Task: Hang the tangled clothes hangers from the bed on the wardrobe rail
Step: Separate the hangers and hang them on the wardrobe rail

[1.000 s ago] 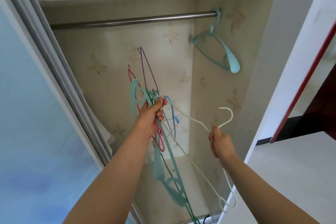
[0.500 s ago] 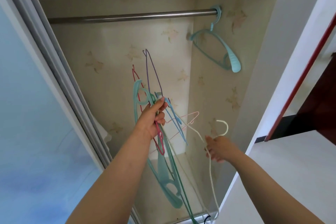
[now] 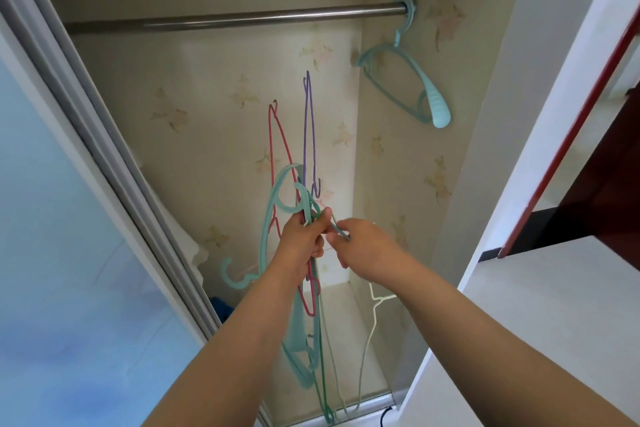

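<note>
Left grip [image 3: 301,239] clutches tangled hangers [image 3: 294,184] inside wardrobe [image 3: 467,114].

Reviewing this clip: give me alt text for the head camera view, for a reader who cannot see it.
Inside an open wardrobe, a left hand grips a tangled bunch of coloured hangers while the right hand pinches at the tangle beside it. Above, one teal hanger hangs at the right end of the metal rail.

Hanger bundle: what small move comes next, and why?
Probably tease one thin hanger free with the right hand, pinching at the knot, while the left hand grips the hanger bundle. Only one teal hanger hangs on the wardrobe rail.
</note>
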The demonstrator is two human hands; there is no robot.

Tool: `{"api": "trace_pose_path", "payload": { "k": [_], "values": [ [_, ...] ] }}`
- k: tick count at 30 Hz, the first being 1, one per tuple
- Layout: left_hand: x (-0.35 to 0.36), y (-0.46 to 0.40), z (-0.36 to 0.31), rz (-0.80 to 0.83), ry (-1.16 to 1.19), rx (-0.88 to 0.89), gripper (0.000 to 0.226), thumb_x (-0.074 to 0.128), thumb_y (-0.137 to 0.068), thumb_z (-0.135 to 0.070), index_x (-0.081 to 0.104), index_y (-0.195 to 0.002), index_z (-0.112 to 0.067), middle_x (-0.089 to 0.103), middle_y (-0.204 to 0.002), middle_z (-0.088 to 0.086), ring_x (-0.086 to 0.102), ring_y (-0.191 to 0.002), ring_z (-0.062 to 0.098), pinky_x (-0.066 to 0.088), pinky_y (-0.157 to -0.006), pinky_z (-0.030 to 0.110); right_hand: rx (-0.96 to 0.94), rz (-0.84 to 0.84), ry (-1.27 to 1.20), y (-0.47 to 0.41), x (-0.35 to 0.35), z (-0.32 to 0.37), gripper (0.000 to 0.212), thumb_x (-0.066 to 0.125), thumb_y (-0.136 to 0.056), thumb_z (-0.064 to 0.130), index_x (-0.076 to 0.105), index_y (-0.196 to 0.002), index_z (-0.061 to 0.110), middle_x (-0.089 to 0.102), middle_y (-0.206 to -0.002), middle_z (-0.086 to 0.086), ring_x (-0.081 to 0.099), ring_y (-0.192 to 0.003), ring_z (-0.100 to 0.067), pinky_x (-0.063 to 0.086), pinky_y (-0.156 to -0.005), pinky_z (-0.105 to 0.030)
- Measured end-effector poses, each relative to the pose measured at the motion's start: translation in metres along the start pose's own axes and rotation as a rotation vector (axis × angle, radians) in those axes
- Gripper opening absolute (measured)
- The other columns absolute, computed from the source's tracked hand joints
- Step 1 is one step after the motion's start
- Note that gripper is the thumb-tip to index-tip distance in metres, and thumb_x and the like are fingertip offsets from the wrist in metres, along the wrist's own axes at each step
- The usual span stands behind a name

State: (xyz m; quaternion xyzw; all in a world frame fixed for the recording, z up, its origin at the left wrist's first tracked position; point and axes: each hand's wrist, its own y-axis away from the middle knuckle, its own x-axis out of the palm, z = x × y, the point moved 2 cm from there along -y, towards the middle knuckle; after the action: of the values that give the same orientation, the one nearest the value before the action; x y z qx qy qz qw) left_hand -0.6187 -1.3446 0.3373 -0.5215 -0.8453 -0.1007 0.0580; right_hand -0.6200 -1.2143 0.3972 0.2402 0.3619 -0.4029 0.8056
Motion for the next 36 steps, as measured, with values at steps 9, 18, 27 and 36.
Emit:
{"api": "trace_pose_path", "payload": {
  "k": [9,18,27,36],
  "values": [
    [-0.017,-0.014,0.003,-0.136,0.069,0.030,0.018,0.063,-0.092,-0.033,0.057,-0.095,-0.016,0.044,-0.051,-0.003,0.032,-0.042,0.009,0.029,-0.042,0.022,-0.001,-0.171,0.162,0.031,0.029,-0.053,0.032,0.029,-0.104,0.028,0.053,-0.113,0.010,0.065,-0.094,-0.011,0.056,-0.075,-0.027,0.037,-0.061,-0.029],
    [-0.019,-0.021,-0.001,-0.064,0.102,0.008,0.020,0.061,-0.094,-0.028,0.057,-0.081,-0.014,0.051,-0.056,0.000,0.044,-0.048,0.013,0.041,-0.051,0.026,0.005,-0.267,0.063,0.076,0.067,-0.100,0.034,0.028,-0.103,0.031,0.049,-0.127,0.020,0.064,-0.088,-0.002,0.057,-0.076,-0.025,0.035,-0.062,-0.031],
    [-0.017,-0.021,0.003,-0.052,0.170,-0.069,0.023,0.058,-0.096,-0.023,0.050,-0.077,-0.012,0.042,-0.045,-0.002,0.038,-0.036,0.010,0.036,-0.041,0.020,0.048,-0.344,-0.098,0.101,0.092,-0.108,0.039,0.028,-0.102,0.036,0.049,-0.133,0.024,0.068,-0.109,-0.004,0.062,-0.097,-0.025,0.034,-0.069,-0.026],
    [-0.008,-0.016,0.005,-0.024,0.132,-0.080,0.024,0.056,-0.097,-0.024,0.049,-0.077,-0.011,0.032,-0.041,-0.006,0.030,-0.034,0.007,0.031,-0.039,0.016,0.090,-0.456,-0.254,0.104,0.100,-0.112,0.084,0.006,-0.075,0.063,0.058,-0.127,0.022,0.068,-0.083,-0.008,0.061,-0.078,-0.030,0.044,-0.068,-0.036]
  ]
}}
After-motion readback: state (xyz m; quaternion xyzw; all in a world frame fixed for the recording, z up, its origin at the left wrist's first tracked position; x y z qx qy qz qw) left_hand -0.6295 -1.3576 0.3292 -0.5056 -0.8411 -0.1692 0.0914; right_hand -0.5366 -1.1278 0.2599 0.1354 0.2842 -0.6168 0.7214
